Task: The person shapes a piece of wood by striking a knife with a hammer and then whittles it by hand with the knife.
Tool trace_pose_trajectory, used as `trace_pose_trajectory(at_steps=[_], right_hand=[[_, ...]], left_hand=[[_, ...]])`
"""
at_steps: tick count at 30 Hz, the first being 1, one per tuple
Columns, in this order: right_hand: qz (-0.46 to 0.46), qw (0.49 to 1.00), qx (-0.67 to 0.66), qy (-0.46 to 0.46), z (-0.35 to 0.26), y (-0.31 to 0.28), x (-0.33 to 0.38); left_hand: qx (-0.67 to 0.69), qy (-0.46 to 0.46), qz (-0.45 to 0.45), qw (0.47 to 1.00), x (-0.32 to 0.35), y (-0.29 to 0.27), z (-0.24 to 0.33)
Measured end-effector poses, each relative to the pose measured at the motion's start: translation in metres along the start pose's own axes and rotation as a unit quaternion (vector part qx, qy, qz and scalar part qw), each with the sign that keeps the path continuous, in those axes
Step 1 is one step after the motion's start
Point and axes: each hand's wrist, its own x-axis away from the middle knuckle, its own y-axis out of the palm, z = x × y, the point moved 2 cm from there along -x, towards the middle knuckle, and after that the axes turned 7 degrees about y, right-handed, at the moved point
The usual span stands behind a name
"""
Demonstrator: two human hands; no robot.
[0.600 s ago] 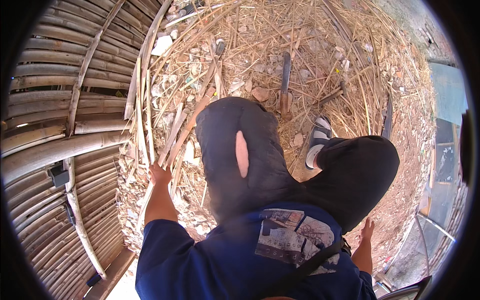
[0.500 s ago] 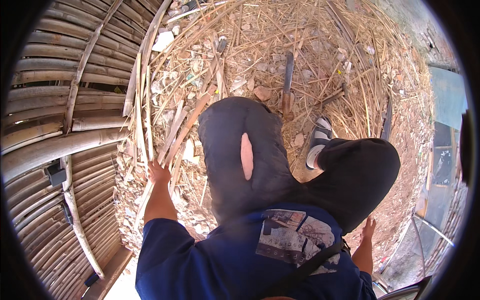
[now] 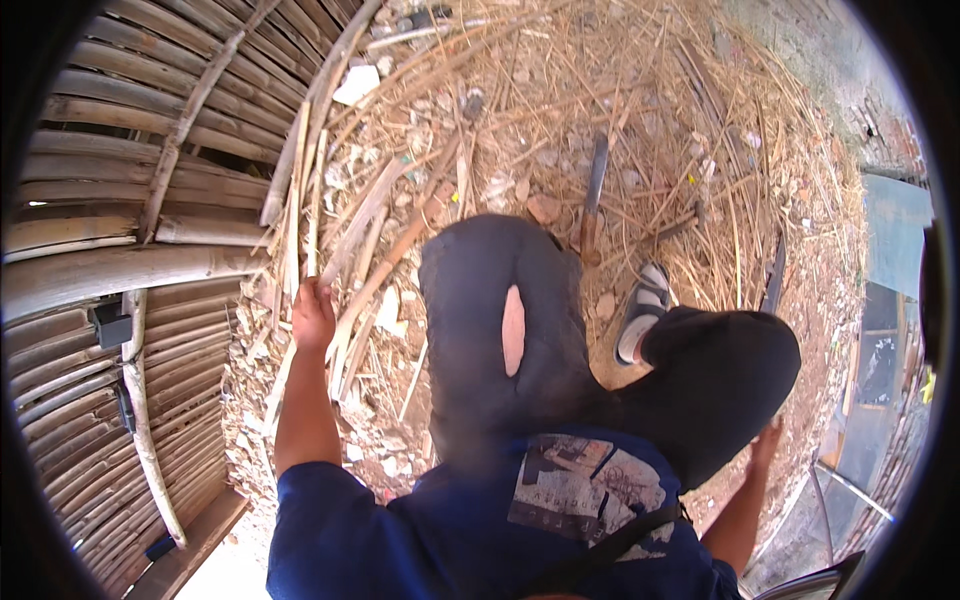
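Fingers of your left hand (image 3: 313, 318) look closed on a slender bamboo strip (image 3: 312, 225) at your left: likely light, springy, sharp-edged, best gripped near this end. Right hand's (image 3: 767, 442) grip: cannot tell.

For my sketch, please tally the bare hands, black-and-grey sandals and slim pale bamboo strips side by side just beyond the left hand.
Bare hands: 2 (left hand, right hand)
Black-and-grey sandal: 1
Slim pale bamboo strips: 2
Total: 5
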Motion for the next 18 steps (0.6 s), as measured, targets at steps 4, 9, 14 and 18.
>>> trace_pose_trajectory(at_steps=[4, 9, 14, 18], right_hand=[[0.027, 0.987, -0.038, -0.152, -0.19, 0.02, 0.026], [-0.026, 0.944, -0.041, -0.327, -0.363, 0.06, 0.091], [-0.178, 0.878, -0.033, -0.443, -0.461, 0.131, 0.136], [-0.288, 0.832, -0.013, -0.475, -0.508, 0.192, 0.16]], left_hand=[[-0.002, 0.096, 0.093, 0.991, -0.079, -0.058, 0.099], [0.186, 0.158, 0.048, 0.969, -0.163, -0.112, 0.198], [0.428, 0.174, -0.046, 0.886, -0.216, -0.153, 0.288], [0.554, 0.216, -0.043, 0.803, -0.242, -0.175, 0.375]])
